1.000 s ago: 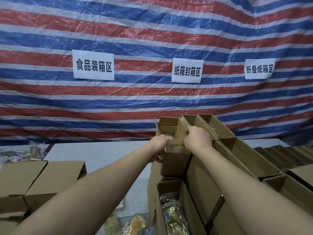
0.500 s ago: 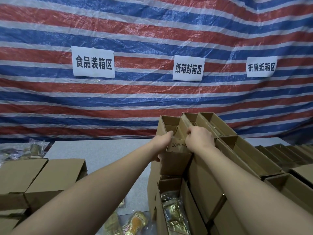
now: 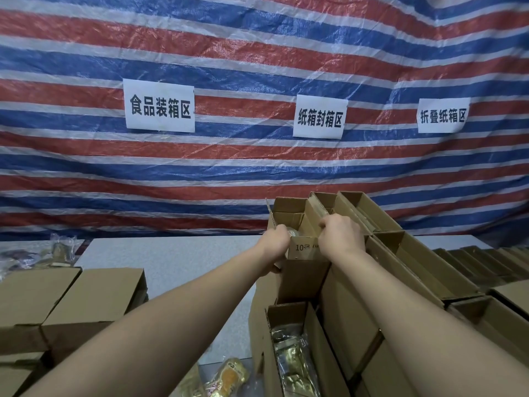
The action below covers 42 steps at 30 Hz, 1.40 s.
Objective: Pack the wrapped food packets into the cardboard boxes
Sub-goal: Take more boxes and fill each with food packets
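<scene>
An open cardboard box (image 3: 303, 247) marked "10" stands on top of a stack of boxes at centre right. My left hand (image 3: 273, 246) grips its left wall, with a bit of a shiny wrapped packet (image 3: 292, 232) showing by the fingers inside. My right hand (image 3: 340, 236) grips the box's right wall, fingers curled over the rim. Below, a nearer open box (image 3: 286, 313) holds gold wrapped food packets (image 3: 289, 353). Loose gold packets (image 3: 229, 378) lie on the table at the bottom edge.
Closed cardboard boxes (image 3: 71, 299) sit at the lower left. More open boxes (image 3: 415, 259) and flat ones (image 3: 486, 262) fill the right. A pile of packets (image 3: 37, 256) lies at far left on the grey table (image 3: 171, 259). A striped tarp with paper signs hangs behind.
Both hands stay on the top box; the left hand has shifted slightly on the left wall and a packet shows again by it. The view moved a little.
</scene>
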Each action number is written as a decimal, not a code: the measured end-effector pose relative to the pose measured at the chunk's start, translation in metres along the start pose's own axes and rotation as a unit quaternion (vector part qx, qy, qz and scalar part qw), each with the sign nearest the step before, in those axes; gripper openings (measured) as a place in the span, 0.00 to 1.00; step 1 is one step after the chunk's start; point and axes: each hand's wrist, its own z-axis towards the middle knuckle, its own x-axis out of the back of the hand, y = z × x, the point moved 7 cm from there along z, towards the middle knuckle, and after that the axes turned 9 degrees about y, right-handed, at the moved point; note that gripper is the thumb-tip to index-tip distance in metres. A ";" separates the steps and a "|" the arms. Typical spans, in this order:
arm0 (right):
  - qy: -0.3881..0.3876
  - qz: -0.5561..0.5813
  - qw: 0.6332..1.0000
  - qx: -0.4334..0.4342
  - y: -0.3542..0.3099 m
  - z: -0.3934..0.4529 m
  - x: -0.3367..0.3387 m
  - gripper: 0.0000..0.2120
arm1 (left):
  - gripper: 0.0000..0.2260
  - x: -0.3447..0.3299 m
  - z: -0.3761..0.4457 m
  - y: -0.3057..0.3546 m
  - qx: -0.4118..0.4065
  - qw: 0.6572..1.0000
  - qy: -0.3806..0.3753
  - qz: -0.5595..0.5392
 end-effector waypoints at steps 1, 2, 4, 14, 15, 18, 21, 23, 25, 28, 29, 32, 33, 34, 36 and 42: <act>-0.002 0.001 1.000 0.001 0.001 0.000 -0.001 0.13 | 0.20 -0.001 0.000 -0.001 -0.004 1.000 0.000 0.000; 0.000 0.004 1.000 -0.001 0.002 0.000 0.000 0.14 | 0.19 -0.001 0.001 0.000 -0.007 1.000 0.002 0.002; 0.009 0.010 1.000 -0.005 0.003 0.001 0.002 0.14 | 0.18 0.001 0.002 0.003 -0.010 1.000 0.009 -0.004; 0.005 -0.020 1.000 0.011 0.002 0.001 -0.001 0.13 | 0.29 -0.002 0.007 -0.001 0.005 0.999 0.006 0.031; 0.008 -0.015 1.000 0.009 0.002 0.001 -0.001 0.13 | 0.31 -0.001 0.007 -0.001 0.005 0.999 0.010 0.032; 0.011 0.001 1.000 0.001 0.002 0.000 -0.001 0.12 | 0.33 0.005 0.007 -0.002 0.004 0.999 0.025 0.026; 0.008 0.010 1.000 0.010 0.002 0.000 -0.003 0.13 | 0.33 0.009 0.006 -0.007 0.008 0.999 0.030 0.021; 0.011 0.017 1.000 0.018 0.001 0.000 -0.003 0.14 | 0.34 0.011 0.006 -0.009 0.008 0.999 0.030 0.019; 0.019 0.023 0.999 0.025 0.001 0.001 -0.002 0.14 | 0.33 0.012 0.006 -0.011 0.010 0.999 0.032 0.021; 0.026 0.015 0.999 0.036 -0.001 0.002 -0.001 0.14 | 0.33 0.014 0.008 -0.014 0.014 0.999 0.035 0.027; 0.026 0.013 0.999 0.039 -0.002 0.002 -0.001 0.13 | 0.34 0.015 0.009 -0.015 0.015 0.999 0.035 0.029; 0.018 0.011 0.999 0.043 -0.003 0.002 0.000 0.13 | 0.35 0.018 0.013 -0.019 0.016 0.999 0.034 0.029; 0.017 0.011 0.999 0.045 -0.003 0.001 0.001 0.13 | 0.35 0.020 0.014 -0.021 0.017 0.999 0.035 0.031; 0.018 0.011 0.999 0.047 -0.004 0.001 0.003 0.13 | 0.35 0.023 0.016 -0.022 0.018 0.999 0.037 0.035; 0.032 0.017 0.998 0.052 -0.007 -0.001 0.007 0.13 | 0.34 0.031 0.018 -0.025 0.013 0.998 0.047 0.048; 0.079 0.131 0.983 0.100 -0.052 -0.020 0.021 0.08 | 0.24 0.079 0.003 -0.034 -0.111 0.980 0.106 0.124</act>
